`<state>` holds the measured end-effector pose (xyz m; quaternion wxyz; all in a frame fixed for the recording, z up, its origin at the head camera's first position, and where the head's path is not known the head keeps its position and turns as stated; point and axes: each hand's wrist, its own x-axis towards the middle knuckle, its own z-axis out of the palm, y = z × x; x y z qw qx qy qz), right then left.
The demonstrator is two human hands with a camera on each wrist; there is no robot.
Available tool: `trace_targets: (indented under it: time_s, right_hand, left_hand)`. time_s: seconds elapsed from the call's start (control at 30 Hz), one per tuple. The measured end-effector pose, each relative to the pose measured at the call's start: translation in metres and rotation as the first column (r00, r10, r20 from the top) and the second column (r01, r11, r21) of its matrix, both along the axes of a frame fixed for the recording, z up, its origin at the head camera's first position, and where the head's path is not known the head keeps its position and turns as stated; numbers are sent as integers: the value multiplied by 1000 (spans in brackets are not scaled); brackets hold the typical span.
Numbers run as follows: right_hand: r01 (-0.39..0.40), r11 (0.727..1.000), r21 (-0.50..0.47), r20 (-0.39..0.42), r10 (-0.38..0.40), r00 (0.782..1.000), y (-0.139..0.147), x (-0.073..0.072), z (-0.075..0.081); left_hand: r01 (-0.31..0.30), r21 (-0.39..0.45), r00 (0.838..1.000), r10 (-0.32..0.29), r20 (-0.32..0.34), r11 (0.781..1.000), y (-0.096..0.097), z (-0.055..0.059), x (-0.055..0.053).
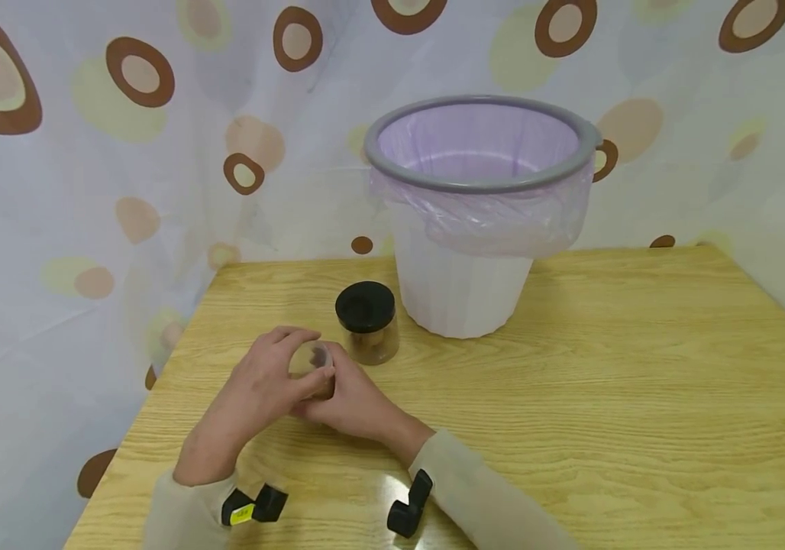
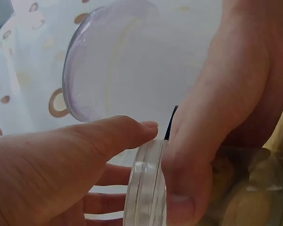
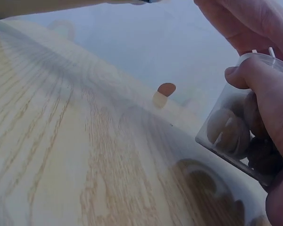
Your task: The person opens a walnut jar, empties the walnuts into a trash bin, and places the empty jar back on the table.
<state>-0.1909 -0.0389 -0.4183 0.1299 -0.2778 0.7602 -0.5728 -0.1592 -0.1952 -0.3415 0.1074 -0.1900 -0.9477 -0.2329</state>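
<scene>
My right hand (image 1: pixel 358 401) grips a small clear jar (image 1: pixel 324 389) around its side, the thumb lying along the wall near the top. Several round brown nuts (image 3: pixel 228 134) with cracked shells show through the plastic in the right wrist view. On top of the jar sits a clear ridged lid (image 2: pixel 144 183). My left hand (image 1: pixel 265 374) holds this lid by its rim, thumb on one side and the other fingers spread around the far side. Just beyond the hands, a second jar (image 1: pixel 375 347) with a black lid (image 1: pixel 366 305) stands upright on the table.
A white bin (image 1: pixel 464 283) with a grey rim and pinkish liner stands at the back of the wooden table (image 1: pixel 640 382), right of the black-lidded jar. Patterned cloth (image 1: pixel 262 221) hangs behind and beside the table.
</scene>
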Motion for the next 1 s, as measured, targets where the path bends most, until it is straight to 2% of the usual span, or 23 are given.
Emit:
trace_targets:
  time_s: [0.17,0.27,0.43,0.67,0.87,1.0]
  right_hand:
    - [-10,1000,-17,28,11,1000,10,4,6]
    - [-30,999,-24,27,30,999,18,6,8]
    - [-38,999,0,29,38,999,30,10,13]
    - [-35,999,-2,20,35,999,49,16,19]
    - [-19,1000,5,3,19,1000,70,20,24]
    - [13,998,53,-26,-12,1000,86,22,26]
  left_hand:
    - [-4,3,998,4,57,1000,7,5,0]
    - [15,8,997,-16,81,1000,12,7,1]
    - [62,26,994,-64,94,998,20,11,1]
    - [82,14,989,-83,126,997,35,14,0]
    - [138,39,985,-141,104,990,54,13,-2]
    - [199,61,978,-202,54,978,65,10,-3]
